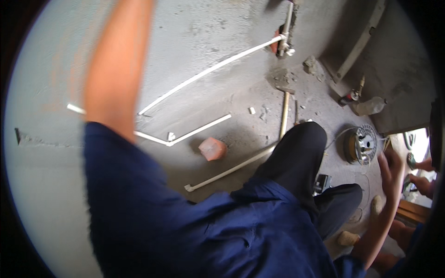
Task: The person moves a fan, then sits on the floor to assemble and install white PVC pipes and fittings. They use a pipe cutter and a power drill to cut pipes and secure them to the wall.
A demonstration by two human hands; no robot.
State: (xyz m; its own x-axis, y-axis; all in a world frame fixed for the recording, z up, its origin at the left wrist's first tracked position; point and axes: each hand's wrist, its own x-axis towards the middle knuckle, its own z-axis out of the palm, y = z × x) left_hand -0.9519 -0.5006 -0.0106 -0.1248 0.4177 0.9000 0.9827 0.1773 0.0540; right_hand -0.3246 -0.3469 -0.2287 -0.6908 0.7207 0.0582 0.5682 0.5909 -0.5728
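My left arm (116, 69) reaches up across the wall and leaves the picture at the top, so the left hand is out of view. Behind this arm run a long white plastic pipe (208, 70) and a bent white pipe with a fitting (199, 129). At the far right my right hand (391, 164) is raised, its thumb apart from the slightly blurred fingers. Nothing shows in its grip. Nearest to it in the picture is a round cable reel (364, 143) on the floor.
A hammer (284, 113), another white pipe (227, 173) and a reddish block (212, 148) lie near my knees. Rubble (314, 67), a torch canister (350, 97) and a clear bottle (371, 106) are farther off. Another person's legs (422, 180) show at the right edge.
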